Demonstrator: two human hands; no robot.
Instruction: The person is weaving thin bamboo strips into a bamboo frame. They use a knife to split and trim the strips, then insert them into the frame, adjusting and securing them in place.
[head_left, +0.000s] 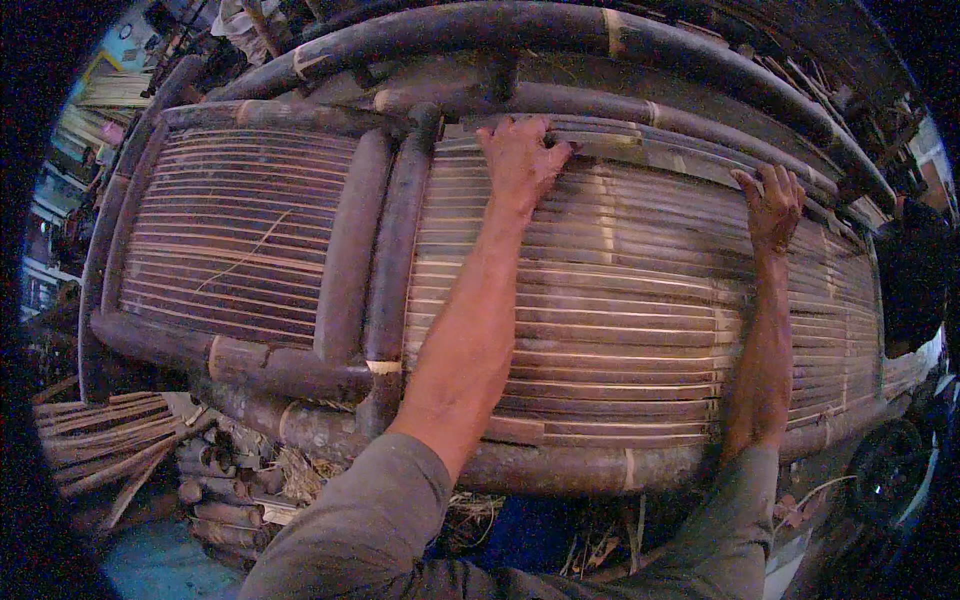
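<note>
A long bench of dark bamboo poles stretches across the head view, its seat (600, 330) made of bamboo slats laid side by side. Along the far side of the seat runs a flat bamboo slat (680, 160). My left hand (520, 160) is at the left part of this slat, fingers bent over it and thumb out to the right. Farther right, my right hand (773, 205) has its fingers curled at the same slat. The fingertips of both hands are partly hidden. Both forearms reach across the seat.
At the left, a bamboo frame (250, 355) holds thin spaced strips with a loose fibre on them. Thick poles (450, 30) form the far rail. Split bamboo sticks (110, 430) and stacked bamboo pieces (225, 510) lie lower left. A black wheel (890, 470) stands lower right.
</note>
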